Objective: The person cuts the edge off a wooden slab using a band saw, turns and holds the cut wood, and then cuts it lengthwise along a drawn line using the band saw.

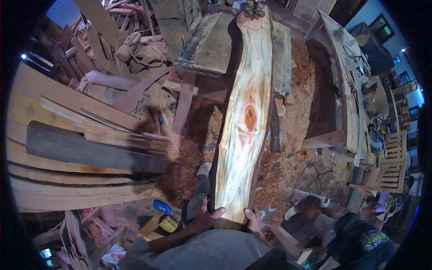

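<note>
A long live-edge wooden slab [245, 135] with a reddish knot runs away from the body, its far part over a worn workbench [213, 42]. At the slab's near end, my left hand [208, 218] grips the left edge with the thumb on top. On the opposite edge, my right hand [253, 220] holds on in the same way, thumb on the upper face. The fingers under the slab are hidden. A small metal device [255, 12] is at the far end.
Stacked boards [81, 180] fill the left side, with scrap wood behind them. Another person [355, 238] is low at the right. A long table [344, 85] stands at the right, near a wooden chair [390, 173]. Wood shavings cover the floor.
</note>
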Motion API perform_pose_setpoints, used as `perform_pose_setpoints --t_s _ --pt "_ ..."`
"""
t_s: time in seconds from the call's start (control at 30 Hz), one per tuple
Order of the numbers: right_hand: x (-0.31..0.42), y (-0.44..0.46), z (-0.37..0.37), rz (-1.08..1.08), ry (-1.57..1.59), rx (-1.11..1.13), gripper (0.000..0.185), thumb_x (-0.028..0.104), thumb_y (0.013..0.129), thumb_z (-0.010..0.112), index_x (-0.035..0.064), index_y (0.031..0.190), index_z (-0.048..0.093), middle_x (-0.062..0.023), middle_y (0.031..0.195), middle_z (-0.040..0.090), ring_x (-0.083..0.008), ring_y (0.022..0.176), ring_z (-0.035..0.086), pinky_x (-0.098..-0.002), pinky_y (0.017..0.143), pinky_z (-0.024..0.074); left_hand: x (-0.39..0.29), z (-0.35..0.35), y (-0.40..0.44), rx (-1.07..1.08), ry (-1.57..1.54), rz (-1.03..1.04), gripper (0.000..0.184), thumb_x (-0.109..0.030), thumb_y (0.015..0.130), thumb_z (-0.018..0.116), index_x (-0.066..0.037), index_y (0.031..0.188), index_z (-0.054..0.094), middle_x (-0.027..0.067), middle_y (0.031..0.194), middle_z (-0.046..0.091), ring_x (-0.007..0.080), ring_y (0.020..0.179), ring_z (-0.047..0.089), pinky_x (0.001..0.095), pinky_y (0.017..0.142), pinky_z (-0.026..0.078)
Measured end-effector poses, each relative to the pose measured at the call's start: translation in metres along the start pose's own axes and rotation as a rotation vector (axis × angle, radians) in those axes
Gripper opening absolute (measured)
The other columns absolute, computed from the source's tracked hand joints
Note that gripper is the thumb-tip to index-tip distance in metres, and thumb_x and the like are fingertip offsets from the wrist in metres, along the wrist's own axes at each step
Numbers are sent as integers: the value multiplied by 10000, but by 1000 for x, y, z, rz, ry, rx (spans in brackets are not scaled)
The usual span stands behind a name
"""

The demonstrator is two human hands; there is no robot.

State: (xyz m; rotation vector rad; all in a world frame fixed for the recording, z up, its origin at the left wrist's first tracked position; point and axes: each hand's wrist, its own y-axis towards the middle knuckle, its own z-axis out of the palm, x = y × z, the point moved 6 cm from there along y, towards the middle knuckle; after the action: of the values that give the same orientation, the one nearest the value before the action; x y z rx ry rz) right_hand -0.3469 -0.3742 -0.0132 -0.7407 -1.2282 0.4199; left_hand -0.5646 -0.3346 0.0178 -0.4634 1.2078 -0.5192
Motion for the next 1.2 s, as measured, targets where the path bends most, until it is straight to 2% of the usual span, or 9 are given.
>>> perform_pose_setpoints --t_s 0.13,0.33,0.47,0.57,0.73,0.87,1.07,1.13,1.2 --pt "-1 4 -4 -28 -92 -14 689 308 885 701 -29 1442 477 -155 1293 620 -260 1142 579 -380 1011 441 8 -1 4 22 -47 7 783 -308 867 767 -27 1481 370 110 1341 573 231 1250 530 382 1084 399" --pt "-6 7 -1 -30 -27 -16 700 316 869 747 -29 1424 498 -150 1237 652 -254 1091 603 -376 986 459 -46 9 -7 31 43 -9 823 -295 870 764 -25 1513 327 138 1373 544 251 1267 504 380 1078 405" --pt "-5 2 1 11 -29 -42 699 313 866 760 -25 1423 506 -164 1241 654 -260 1107 610 -394 987 469 -12 -8 0 -43 214 -105 844 -290 873 772 -21 1524 307 145 1382 535 254 1267 500 380 1079 405" --pt "5 -4 8 45 -82 -19 676 312 929 703 -40 1443 440 -163 1291 608 -274 1157 592 -413 1012 467 -10 -9 2 46 187 -38 870 -312 880 778 -11 1535 292 154 1399 524 251 1283 490 381 1085 404" --pt "21 -18 24 47 20 -115 681 305 911 725 -33 1441 462 -164 1288 623 -277 1143 602 -406 1013 463 -43 10 -10 36 56 -17 846 -335 911 753 -15 1541 289 154 1425 516 241 1299 477 392 1107 384" --pt "17 -17 20 61 -32 -99 660 292 900 740 -21 1427 498 -157 1267 645 -275 1131 609 -395 1021 457 -28 1 -12 -24 147 -102 833 -330 916 747 -7 1536 294 137 1428 521 240 1302 477 400 1116 374" --pt "-4 0 11 -37 -37 -30 617 280 909 741 -25 1399 521 -147 1259 654 -248 1134 610 -385 1023 457 -26 -7 -8 -85 206 -18 887 -362 901 757 30 1536 279 176 1435 500 267 1301 477 397 1100 388" --pt "3 -4 16 -26 -31 -27 615 278 910 742 -25 1398 521 -146 1252 659 -249 1126 614 -380 1017 461 -20 -9 -7 -13 145 -132 918 -375 888 760 40 1547 274 215 1494 439 292 1370 426 406 1145 344" --pt "1 -2 17 -16 -17 -27 613 276 911 744 -26 1396 522 -144 1244 663 -249 1118 617 -376 1011 466 26 -26 4 -35 123 -86 932 -382 883 760 40 1555 270 225 1513 417 300 1394 403 410 1161 323"
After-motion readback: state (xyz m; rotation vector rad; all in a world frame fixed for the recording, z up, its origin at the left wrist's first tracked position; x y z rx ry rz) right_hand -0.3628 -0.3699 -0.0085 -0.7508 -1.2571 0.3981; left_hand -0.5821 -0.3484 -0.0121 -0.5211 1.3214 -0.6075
